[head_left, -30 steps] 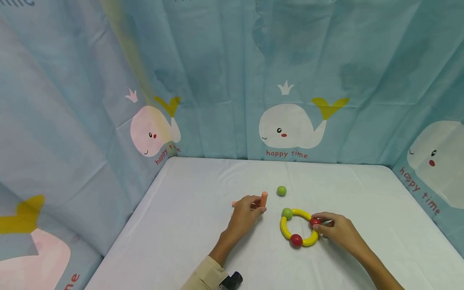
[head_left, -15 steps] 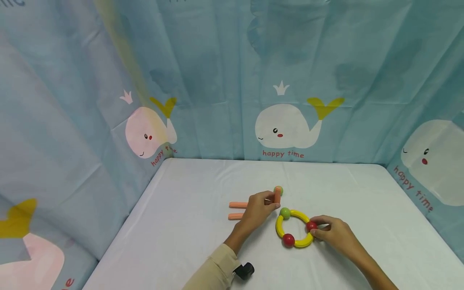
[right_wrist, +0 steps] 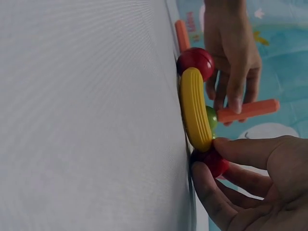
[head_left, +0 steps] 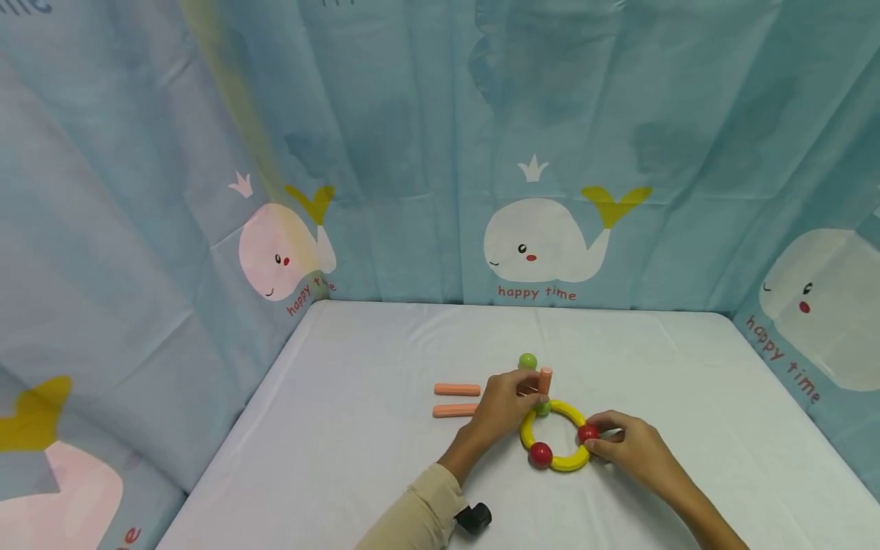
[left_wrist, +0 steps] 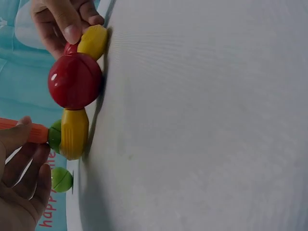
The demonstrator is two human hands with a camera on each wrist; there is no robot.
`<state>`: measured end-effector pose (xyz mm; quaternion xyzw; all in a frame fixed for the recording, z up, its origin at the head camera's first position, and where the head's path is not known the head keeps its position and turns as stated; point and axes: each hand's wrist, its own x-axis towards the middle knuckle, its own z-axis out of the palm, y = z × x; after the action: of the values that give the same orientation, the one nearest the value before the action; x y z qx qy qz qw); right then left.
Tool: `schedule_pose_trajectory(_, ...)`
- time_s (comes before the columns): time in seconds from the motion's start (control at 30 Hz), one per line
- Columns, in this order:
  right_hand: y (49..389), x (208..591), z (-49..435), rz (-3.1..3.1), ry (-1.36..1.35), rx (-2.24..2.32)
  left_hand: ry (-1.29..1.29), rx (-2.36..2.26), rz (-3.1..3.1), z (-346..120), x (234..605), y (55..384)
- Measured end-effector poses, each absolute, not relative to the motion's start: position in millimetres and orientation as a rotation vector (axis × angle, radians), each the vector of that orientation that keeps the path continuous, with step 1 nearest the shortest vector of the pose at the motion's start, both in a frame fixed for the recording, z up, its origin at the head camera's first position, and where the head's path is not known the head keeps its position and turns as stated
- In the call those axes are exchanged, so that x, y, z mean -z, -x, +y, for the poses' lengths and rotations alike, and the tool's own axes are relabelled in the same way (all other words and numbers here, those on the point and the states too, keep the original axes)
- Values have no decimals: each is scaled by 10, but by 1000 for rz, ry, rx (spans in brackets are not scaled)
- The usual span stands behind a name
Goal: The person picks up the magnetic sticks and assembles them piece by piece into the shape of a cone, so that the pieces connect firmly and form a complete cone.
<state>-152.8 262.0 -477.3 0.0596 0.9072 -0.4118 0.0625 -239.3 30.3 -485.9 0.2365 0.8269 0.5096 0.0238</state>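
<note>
We see the left hand (head_left: 506, 401) pinching an orange stick (head_left: 545, 380) above the far green ball (head_left: 543, 410) of a yellow-segmented ring (head_left: 571, 464) — the stick's long axis near upright, one end pointing up, the other apparently touching the ball. The left hand, just left of that ball, is nearer to it; the right hand (head_left: 635, 449) pinches the right-side red ball (head_left: 587, 434). The ring lies flat on the white surface (head_left: 330, 458) — to its left, we find two orange sticks (head_left: 457, 389) lying sideways, roughly parallel.
</note>
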Motion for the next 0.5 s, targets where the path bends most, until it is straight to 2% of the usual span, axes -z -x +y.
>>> schedule_pose_trajectory(0.3,1514,4791,2646,2742,-133,1268,-740,-1533,2590,291,4875,2374)
schedule_pose_trajectory(0.5,1508,4785,2649,2731,-135,1265,-733,-1357,2709,87,4893,2323)
